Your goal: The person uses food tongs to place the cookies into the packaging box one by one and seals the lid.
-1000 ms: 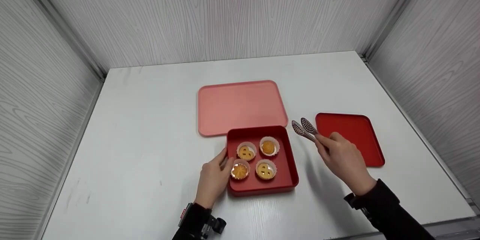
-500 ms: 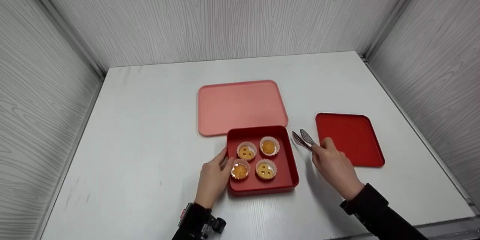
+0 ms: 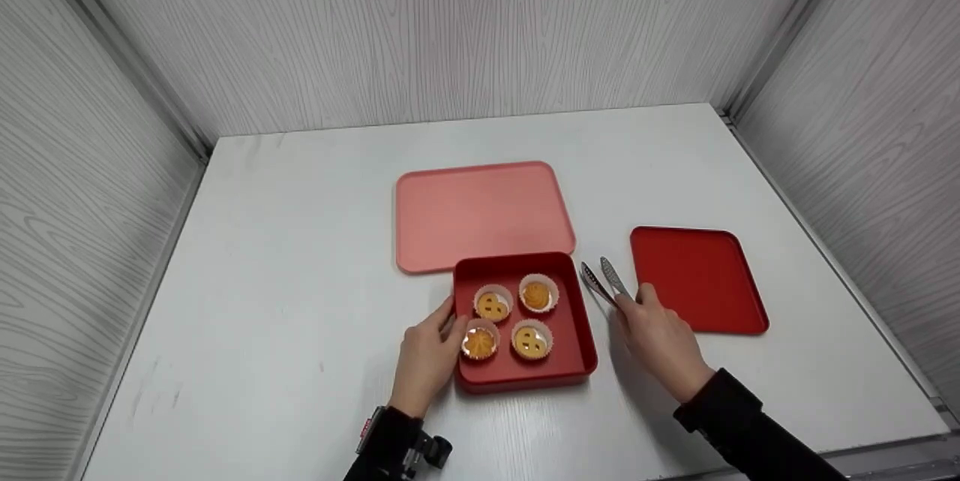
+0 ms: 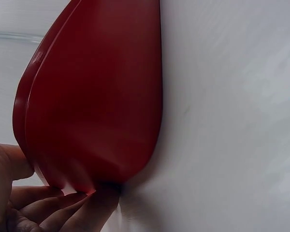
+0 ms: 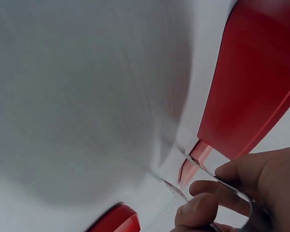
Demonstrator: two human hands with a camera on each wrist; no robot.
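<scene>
In the head view, a square red box (image 3: 587,338) holds several cookies in white paper cups: two pretzel-shaped cookies (image 3: 531,346) and two swirled, piped ones (image 3: 536,295). My left hand (image 3: 426,361) grips the box's left wall, thumb by the rim; the left wrist view has the fingers low against the outer wall (image 4: 96,96). My right hand (image 3: 664,342) holds metal tongs (image 3: 592,284) with perforated tips. Their arms are spread apart with nothing between them, tips low beside the box's right wall. The right wrist view shows thumb and fingers round the tongs (image 5: 200,166).
A flat pink tray (image 3: 484,218) lies just behind the box. To the right, near my right hand, is a shallow square red tray (image 3: 701,278). Everything sits on a white table (image 3: 300,278) enclosed by panels (image 3: 465,31) at the back and sides.
My right hand has come down toward the table and slightly left with the tongs, whose tips are now lower beside the box. The left hand and box have stayed still.
</scene>
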